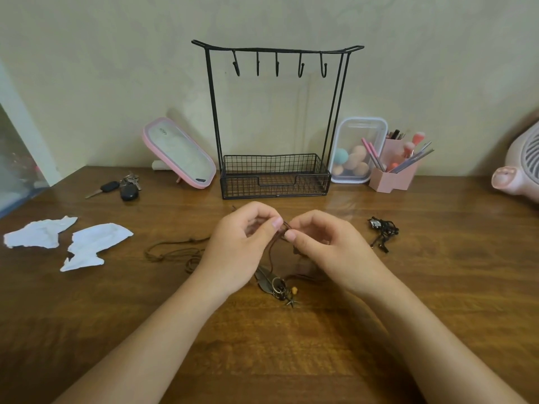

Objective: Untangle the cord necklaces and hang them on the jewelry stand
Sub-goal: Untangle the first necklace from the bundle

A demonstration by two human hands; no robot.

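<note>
A brown cord necklace (175,252) lies tangled on the wooden table, its loops trailing left and its metal feather pendant (268,279) with rings and beads resting between my wrists. My left hand (239,246) and my right hand (323,246) both pinch the brown cord at a knot held just above the table, thumbs almost touching. A second necklace of black cord (382,231) sits bunched to the right of my right hand. The black wire jewelry stand (275,112) rises behind my hands, its several hooks bare and its basket base against the wall.
Torn white paper pieces (67,240) lie at the left. Car keys (122,186) and a pink mirror (180,154) stand left of the stand. A clear box of sponges (355,153), a pink brush holder (393,167) and a pink fan (522,167) fill the right.
</note>
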